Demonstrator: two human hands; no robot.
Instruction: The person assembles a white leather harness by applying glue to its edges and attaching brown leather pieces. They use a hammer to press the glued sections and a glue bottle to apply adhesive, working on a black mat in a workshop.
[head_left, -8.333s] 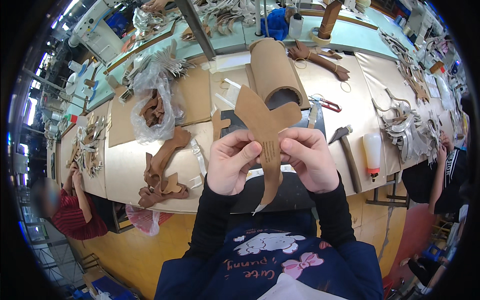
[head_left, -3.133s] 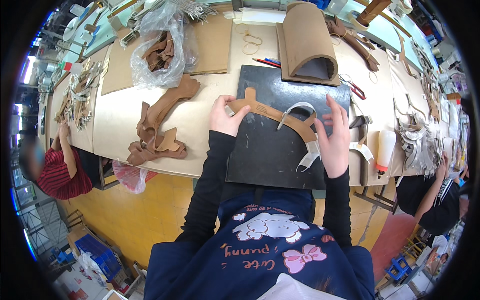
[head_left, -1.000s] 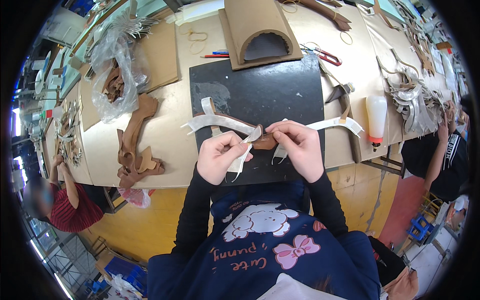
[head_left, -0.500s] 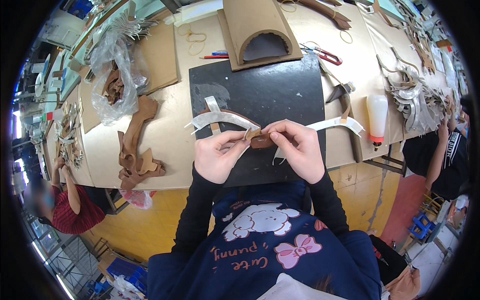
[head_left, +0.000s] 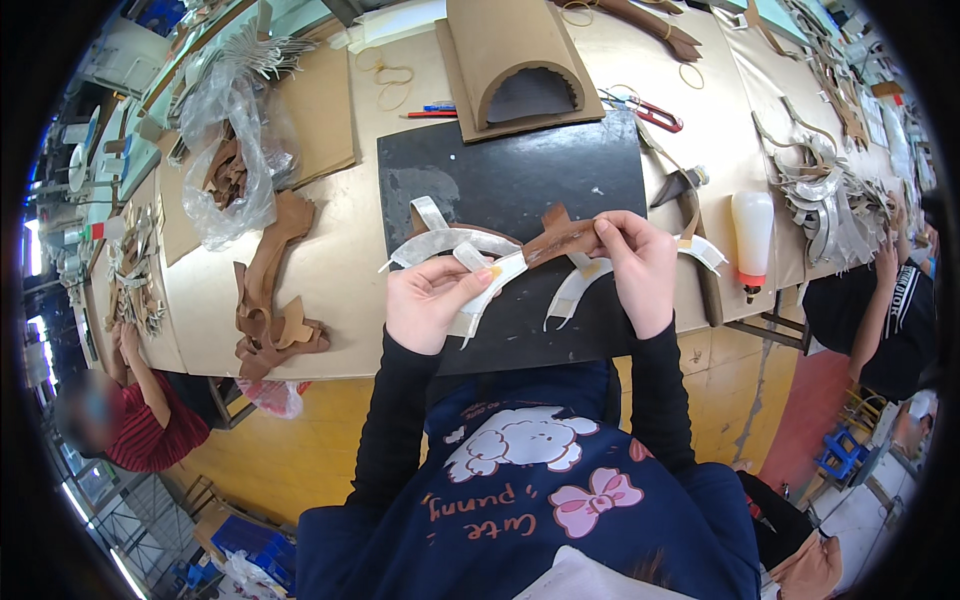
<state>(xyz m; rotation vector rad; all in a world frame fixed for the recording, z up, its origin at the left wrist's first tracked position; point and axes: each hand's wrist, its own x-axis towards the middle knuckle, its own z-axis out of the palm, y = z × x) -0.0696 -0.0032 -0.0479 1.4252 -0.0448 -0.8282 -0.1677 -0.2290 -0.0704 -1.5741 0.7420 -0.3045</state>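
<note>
Over the black mat (head_left: 400, 170) my two hands hold one leather strip (head_left: 560, 241) between them. Its right part is brown with a short tab pointing up; its left part shows a white backing with a yellowish spot. My left hand (head_left: 425, 305) pinches the white part between thumb and fingers. The brown end is gripped by my right hand (head_left: 645, 265). Behind my left hand lies a curved leather piece (head_left: 450, 242) with a pale grey backing. Another white-backed piece (head_left: 568, 300) rests under the strip, partly hidden. Beyond my right hand lies a further white-backed piece (head_left: 704, 252).
A brown arched board form (head_left: 520, 50) stands behind the mat, near a red cutter (head_left: 658, 117). A glue bottle (head_left: 752, 235) stands at right. Brown leather pieces (head_left: 268, 270) and a plastic bag (head_left: 235, 180) lie at left. Co-workers sit at both sides.
My right hand has moved right and up, my left slightly left. The strip, bunched between my fingers before, is now stretched out, showing its brown part and white part.
</note>
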